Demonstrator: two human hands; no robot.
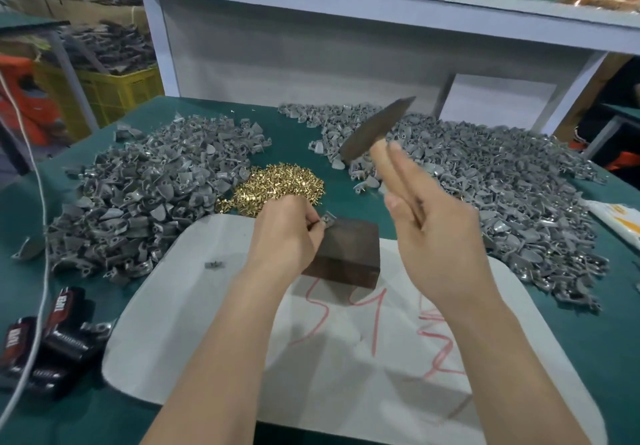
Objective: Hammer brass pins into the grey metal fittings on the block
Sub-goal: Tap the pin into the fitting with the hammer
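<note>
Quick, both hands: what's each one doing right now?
Left hand: pinches a grey fitting at the block's far left corner.
Right hand: holds the hammer, raised above the block.

The hammer [375, 129] has a head of dark, dull metal, a little rough, and a handle [381, 164] of pale bare wood. The block [346, 254] looks dark brown and matt, with smooth faces; I cannot tell if it is wood or metal. The fitting [328, 218] on it is grey metal with a dull sheen, like the piles of fittings [149, 195]. The brass pins [277, 185] are glossy and golden. The white sheet [207, 323] is matt and slightly wrinkled. The green table cover [588, 358] looks like matt cloth.
</note>
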